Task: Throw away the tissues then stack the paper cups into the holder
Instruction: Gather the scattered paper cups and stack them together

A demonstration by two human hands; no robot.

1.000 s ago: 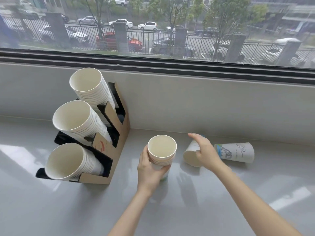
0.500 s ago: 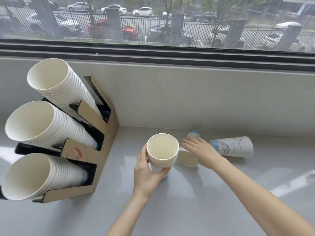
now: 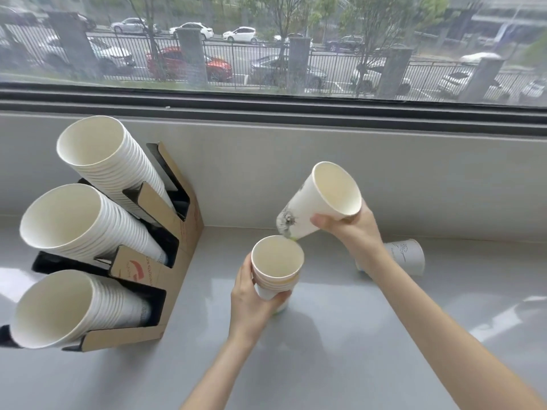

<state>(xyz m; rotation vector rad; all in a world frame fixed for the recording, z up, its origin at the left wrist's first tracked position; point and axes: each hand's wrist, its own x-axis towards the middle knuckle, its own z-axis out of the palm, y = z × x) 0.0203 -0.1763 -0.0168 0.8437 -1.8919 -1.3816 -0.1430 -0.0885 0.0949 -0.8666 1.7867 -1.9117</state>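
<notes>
My left hand [image 3: 254,303] grips a short stack of white paper cups [image 3: 276,266], upright on the grey counter. My right hand [image 3: 353,229] holds a single paper cup [image 3: 321,202] tilted in the air, its base just above the stack's rim. Another printed cup [image 3: 405,257] lies on its side on the counter behind my right forearm. The cardboard cup holder [image 3: 165,220] stands at the left with three long rows of nested cups [image 3: 88,229] slanting out of it. No tissues are in view.
The grey counter [image 3: 325,350] runs along a low grey wall [image 3: 296,161] under a wide window. The holder takes up the left side.
My right hand has picked up the cup that lay beside the stack and lifted it above the stack's rim. My left hand still holds the stack. The view shifted slightly.
</notes>
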